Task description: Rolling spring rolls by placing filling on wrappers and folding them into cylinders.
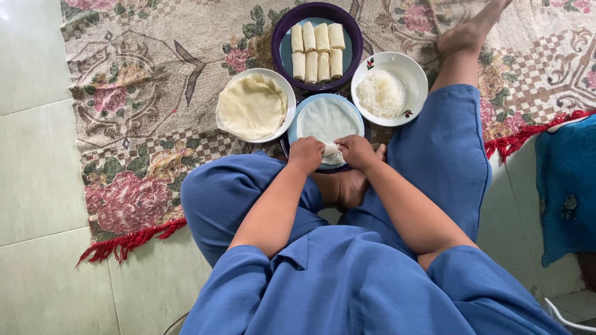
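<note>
Hands: left hand (306, 154) and right hand (356, 152) both pinched the near edge of a thin, translucent wrapper (327, 121), folding it over a filling hidden beneath the fingers
Wrapper: lay flat on a round blue plate (359, 119)
Rolls: six smooth pale cylinders (317, 44) in a purple bowl (277, 38)
Left: soft stacked wrappers (251, 106)
Right: white noodles (381, 93), fine and tangled

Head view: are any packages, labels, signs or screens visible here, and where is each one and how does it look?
None are in view: no package, label, sign or screen.
What is there instead is only unwrapped food on dishes on the patterned rug: a purple plate of pale rolls, a white bowl of wrappers, a white bowl of noodles, and a blue plate at both hands.
</note>
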